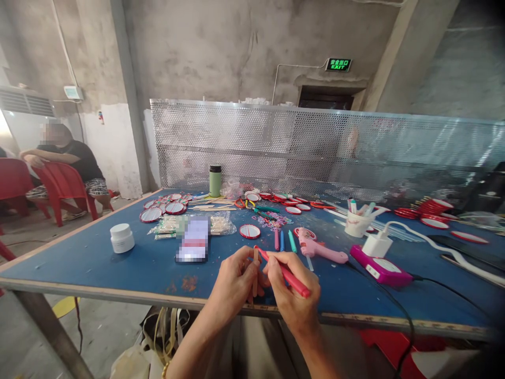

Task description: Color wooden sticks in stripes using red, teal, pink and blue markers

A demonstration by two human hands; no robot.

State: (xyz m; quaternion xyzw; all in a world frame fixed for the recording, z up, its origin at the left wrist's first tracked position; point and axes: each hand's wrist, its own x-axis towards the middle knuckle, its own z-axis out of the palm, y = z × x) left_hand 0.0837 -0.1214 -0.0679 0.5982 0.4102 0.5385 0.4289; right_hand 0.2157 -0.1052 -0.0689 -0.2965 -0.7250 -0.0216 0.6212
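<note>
Near the table's front edge, my left hand [235, 279] pinches a wooden craft stick [255, 271] and holds it upright. My right hand [295, 287] grips a red marker [291, 277] like a pen, its tip at the top end of the stick, where a red patch shows. Just beyond my hands lie a pink marker [276, 240], a blue marker [282, 241] and a green marker [292, 241]. A pink glue gun [321, 250] rests to the right of them. Behind my left hand is a round red-rimmed disc [250, 231].
A phone [193, 239] and a white jar [122, 238] stand left on the blue table [158, 279]. To the right are a purple power strip [381, 267] with cables and a cup of pens [357, 223]. Pliers [252, 205], several discs and a green bottle [215, 181] are farther back.
</note>
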